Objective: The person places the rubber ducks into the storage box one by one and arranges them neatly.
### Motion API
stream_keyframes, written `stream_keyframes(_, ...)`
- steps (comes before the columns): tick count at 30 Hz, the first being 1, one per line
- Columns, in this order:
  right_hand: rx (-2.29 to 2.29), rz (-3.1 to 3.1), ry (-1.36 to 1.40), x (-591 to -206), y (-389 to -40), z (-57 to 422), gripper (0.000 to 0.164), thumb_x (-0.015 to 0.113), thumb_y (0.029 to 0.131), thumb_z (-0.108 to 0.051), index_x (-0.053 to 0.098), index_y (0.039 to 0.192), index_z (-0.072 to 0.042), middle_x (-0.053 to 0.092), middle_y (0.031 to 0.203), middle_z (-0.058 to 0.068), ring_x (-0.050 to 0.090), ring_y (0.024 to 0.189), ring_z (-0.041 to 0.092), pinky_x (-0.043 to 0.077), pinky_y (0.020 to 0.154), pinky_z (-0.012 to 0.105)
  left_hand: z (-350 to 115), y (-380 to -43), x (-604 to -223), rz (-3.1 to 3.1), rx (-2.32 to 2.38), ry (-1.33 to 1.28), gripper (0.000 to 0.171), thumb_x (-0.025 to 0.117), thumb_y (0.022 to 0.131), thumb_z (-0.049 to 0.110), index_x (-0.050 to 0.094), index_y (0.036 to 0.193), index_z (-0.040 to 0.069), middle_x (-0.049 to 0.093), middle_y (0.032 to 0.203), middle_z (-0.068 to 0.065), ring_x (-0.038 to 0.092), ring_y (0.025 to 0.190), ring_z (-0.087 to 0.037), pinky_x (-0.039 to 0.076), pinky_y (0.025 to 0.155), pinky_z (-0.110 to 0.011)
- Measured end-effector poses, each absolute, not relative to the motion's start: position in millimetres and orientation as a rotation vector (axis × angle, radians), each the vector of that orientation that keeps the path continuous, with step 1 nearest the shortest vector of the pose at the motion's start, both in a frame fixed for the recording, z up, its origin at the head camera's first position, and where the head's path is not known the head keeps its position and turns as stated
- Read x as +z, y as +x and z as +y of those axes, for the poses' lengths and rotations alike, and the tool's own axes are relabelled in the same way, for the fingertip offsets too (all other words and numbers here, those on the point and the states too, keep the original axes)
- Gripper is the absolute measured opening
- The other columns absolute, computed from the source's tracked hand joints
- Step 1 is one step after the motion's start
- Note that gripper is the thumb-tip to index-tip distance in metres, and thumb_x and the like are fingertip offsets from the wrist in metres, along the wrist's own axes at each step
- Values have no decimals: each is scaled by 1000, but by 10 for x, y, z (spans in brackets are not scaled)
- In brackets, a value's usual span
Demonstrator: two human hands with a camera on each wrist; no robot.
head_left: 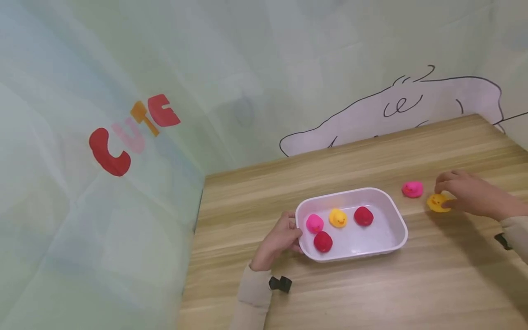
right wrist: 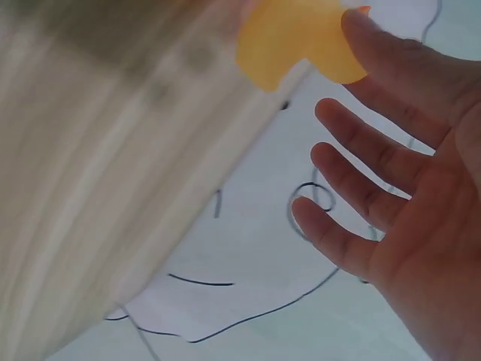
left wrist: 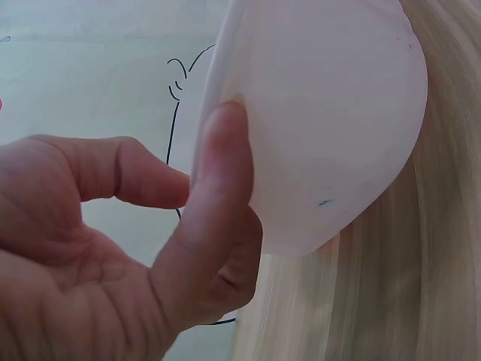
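My left hand [head_left: 283,234] grips the left rim of a white plastic tray [head_left: 359,253]. In the left wrist view, the thumb [left wrist: 225,158] lies along the tray wall [left wrist: 331,128], with the index finger on the other side of the rim. Inside the tray sit a pink rubber duck [head_left: 315,223], a yellow one [head_left: 338,218] and two red toys, one red toy [head_left: 364,216] right of the yellow duck and another red toy [head_left: 323,241] nearer the front. To the right, my right hand [head_left: 470,192] pinches a yellow rubber duck [head_left: 437,203] between thumb and index finger; its other fingers extend loosely.
A pink rubber duck [head_left: 412,189] stands on the wooden table [head_left: 247,197] between the tray and my right hand. Behind the table hangs a pale curtain [head_left: 247,68] with a line drawing and coloured letters.
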State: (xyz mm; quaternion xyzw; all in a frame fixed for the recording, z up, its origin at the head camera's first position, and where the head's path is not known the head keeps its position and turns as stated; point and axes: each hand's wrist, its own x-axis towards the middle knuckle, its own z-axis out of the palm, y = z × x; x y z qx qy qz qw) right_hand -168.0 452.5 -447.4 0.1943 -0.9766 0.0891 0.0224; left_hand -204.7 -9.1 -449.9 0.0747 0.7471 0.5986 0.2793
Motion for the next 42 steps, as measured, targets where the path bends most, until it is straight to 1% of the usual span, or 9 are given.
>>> stream_keyframes(6,283,-2960,655,-4316,-1663,4366,34,88,66,5,71,95,-1,63,111,22,56,104,48,52,83,72,-57,-2079,-4495,2021,1583,184,55,49,88,-11,30,139,-8,61,92,-27,62,53,-18,63,49,-30)
stream_keyframes(9,255,-2880,705,-4244,-1642,4282,39,89,64,8,70,97,0,62,112,21,56,104,48,52,82,73,-35,-2080,-4487,2015,1584,182,53,49,88,-11,30,138,-8,63,92,-28,63,54,-19,63,50,-31)
stream_keyframes(13,230,-2781,760,-4152,-1599,4182,45,88,60,13,69,99,0,62,111,20,55,103,48,52,80,73,-5,-2079,-4459,2013,1586,191,53,49,88,-11,30,137,-9,63,89,-25,67,58,-23,64,52,-32)
stream_keyframes(16,234,-2783,755,-4082,-1571,4101,49,87,60,15,69,103,0,61,113,21,52,106,49,50,82,74,22,-2080,-4443,2017,1584,184,53,49,88,-11,30,137,-9,62,89,-25,67,60,-24,64,52,-33)
stream_keyframes(20,267,-2743,767,-4033,-1549,4025,52,87,59,14,69,105,-3,61,113,21,50,108,49,49,82,74,63,-2102,-4454,2021,1573,170,53,49,89,-11,30,138,-8,64,93,-30,65,59,-22,64,52,-33)
stream_keyframes(25,305,-2669,825,-4020,-1561,3946,53,87,57,13,66,102,-3,60,112,20,50,108,48,49,80,72,92,-2123,-4449,2029,1564,169,53,49,90,-12,30,139,-7,65,95,-31,64,59,-22,65,53,-35)
stream_keyframes(30,306,-2711,839,-3992,-1587,3843,50,88,58,13,67,101,-3,61,114,20,49,111,48,48,85,72,110,-2147,-4439,2008,1566,173,52,48,90,-11,29,139,-8,64,93,-31,64,57,-20,65,55,-36)
stream_keyframes(37,241,-2695,912,-4011,-1614,3661,54,91,57,10,68,102,-5,62,113,17,52,110,43,53,80,63,162,-2197,-4449,2028,1559,191,50,49,90,-12,31,136,-7,64,92,-32,63,57,-21,65,53,-34)
stream_keyframes(42,224,-2723,943,-4067,-1590,3513,53,92,58,7,69,105,-5,61,117,16,51,113,42,54,86,63,180,-2199,-4482,2027,1547,194,47,50,91,-12,32,134,-6,64,92,-31,64,60,-23,65,52,-33)
